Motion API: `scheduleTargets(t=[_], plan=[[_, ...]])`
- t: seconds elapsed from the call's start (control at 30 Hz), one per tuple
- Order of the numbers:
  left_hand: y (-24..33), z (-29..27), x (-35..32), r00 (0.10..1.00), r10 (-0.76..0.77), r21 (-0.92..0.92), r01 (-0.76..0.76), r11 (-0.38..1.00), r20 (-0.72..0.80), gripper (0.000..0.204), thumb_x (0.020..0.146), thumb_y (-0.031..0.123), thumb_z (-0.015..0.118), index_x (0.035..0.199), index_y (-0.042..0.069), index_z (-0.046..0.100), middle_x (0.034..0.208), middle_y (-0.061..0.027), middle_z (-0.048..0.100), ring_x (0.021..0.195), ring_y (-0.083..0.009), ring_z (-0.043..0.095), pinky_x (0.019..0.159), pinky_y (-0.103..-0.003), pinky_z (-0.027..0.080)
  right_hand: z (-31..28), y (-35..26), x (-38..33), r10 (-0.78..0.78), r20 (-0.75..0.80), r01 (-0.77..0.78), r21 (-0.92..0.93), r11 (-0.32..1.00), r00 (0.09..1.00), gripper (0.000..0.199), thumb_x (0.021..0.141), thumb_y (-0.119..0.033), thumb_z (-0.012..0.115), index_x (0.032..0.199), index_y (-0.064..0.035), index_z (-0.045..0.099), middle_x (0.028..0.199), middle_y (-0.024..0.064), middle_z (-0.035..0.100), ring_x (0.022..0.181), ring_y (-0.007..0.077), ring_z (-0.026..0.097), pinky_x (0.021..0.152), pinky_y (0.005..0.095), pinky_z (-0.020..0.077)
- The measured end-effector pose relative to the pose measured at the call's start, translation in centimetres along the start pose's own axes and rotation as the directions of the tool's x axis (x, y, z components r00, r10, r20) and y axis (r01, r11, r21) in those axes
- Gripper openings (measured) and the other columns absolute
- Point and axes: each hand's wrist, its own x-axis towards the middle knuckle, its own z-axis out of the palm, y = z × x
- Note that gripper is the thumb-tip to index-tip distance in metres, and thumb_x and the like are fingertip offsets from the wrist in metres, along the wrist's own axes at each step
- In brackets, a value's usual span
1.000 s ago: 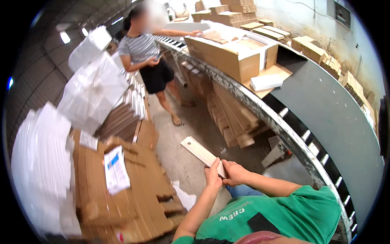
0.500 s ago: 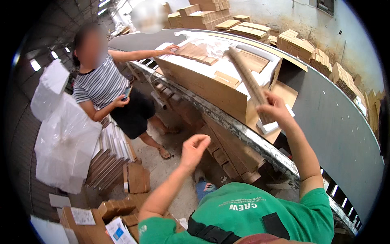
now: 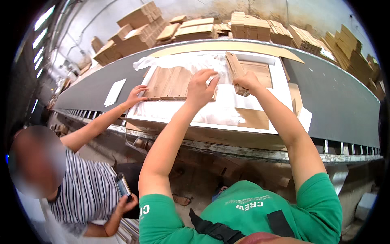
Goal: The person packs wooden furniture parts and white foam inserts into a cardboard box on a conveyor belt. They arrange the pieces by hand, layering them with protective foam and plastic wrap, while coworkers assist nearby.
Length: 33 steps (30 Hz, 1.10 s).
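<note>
In my right hand (image 3: 248, 82) is a bundle of narrow wooden strips (image 3: 233, 66), gripped at its near end and slanting away over the carton. My left hand (image 3: 199, 86) reaches over the right part of a flat wooden panel (image 3: 167, 80), thumb and fingers apart, beside crumpled clear plastic film (image 3: 191, 62). Whether its fingertips touch the film I cannot tell. Panel and strips are over an open cardboard carton (image 3: 203, 137) lined with white foam (image 3: 164, 112). Another wooden panel (image 3: 260, 71) lies in its right part, and a flat wooden piece (image 3: 252, 118) near its front.
A co-worker's hand (image 3: 136, 96) rests at the panel's left edge; the other holds a phone (image 3: 123, 186). The carton stands on a dark conveyor belt (image 3: 337, 110) with a metal frame (image 3: 227, 152). A white sheet (image 3: 115, 92) lies left. Stacked flat cardboard (image 3: 250, 27) lines the wall.
My view has turned toward the carton. My right hand has lowered the strip bundle over it. The left hand has come up from beside the belt to above the panel, its fingers now apart.
</note>
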Motion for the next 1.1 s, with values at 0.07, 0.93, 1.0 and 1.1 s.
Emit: scheduleTargets(t=[0.07, 0.93, 1.0, 1.1], plan=[[-3.8, 1.3, 2.0, 0.994, 0.108, 0.039, -0.109, 0.993, 0.034, 0.018, 0.081, 0.014, 0.065, 0.097, 0.005, 0.067, 0.108, -0.0137, 0.063, 0.102, -0.0289, 0.059, 0.085, -0.038, 0.046, 3.2, 0.6, 1.3, -0.009, -0.044, -0.001, -0.229, 0.973, 0.999, 0.042, 0.058, -0.024, 0.075, 0.084, 0.0073, 0.065, 0.088, 0.0193, 0.067, 0.080, 0.0298, 0.066, 0.068, 0.0361, 0.0532], [-11.4, 8.6, -1.5, 0.707, 0.474, -0.025, -0.544, 0.839, 0.524, 0.028, 0.075, 0.019, 0.065, 0.098, 0.004, 0.059, 0.107, -0.0112, 0.058, 0.102, -0.0268, 0.054, 0.087, -0.040, 0.042, 4.2, 4.9, 4.0, -0.361, -0.196, 0.130, -0.695, 0.707, 0.912, 0.060, 0.073, -0.038, 0.069, 0.109, 0.0062, 0.050, 0.107, 0.0284, 0.050, 0.100, 0.0417, 0.052, 0.087, 0.0444, 0.0447], [-11.9, 8.3, -2.1, 0.687, 0.429, -0.008, -0.524, 0.852, 0.587, 0.028, 0.075, 0.019, 0.065, 0.097, 0.003, 0.059, 0.107, -0.0111, 0.058, 0.102, -0.0270, 0.054, 0.086, -0.038, 0.044, 5.7, 4.7, 3.6, -0.279, -0.128, 0.102, -0.726, 0.680, 0.952, 0.060, 0.074, -0.040, 0.068, 0.109, 0.0062, 0.050, 0.107, 0.0287, 0.051, 0.100, 0.0419, 0.052, 0.087, 0.0446, 0.0447], [-11.8, 8.4, -2.2, 0.722, 0.470, -0.037, -0.527, 0.849, 0.508, 0.026, 0.075, 0.017, 0.065, 0.095, 0.003, 0.059, 0.106, -0.0111, 0.057, 0.100, -0.0272, 0.055, 0.082, -0.037, 0.047, 5.6, 4.6, 4.5, -0.295, -0.090, 0.158, -0.680, 0.716, 0.951, 0.050, 0.079, -0.039, 0.064, 0.099, 0.0061, 0.057, 0.101, 0.0292, 0.054, 0.098, 0.0426, 0.054, 0.085, 0.0446, 0.0456]])
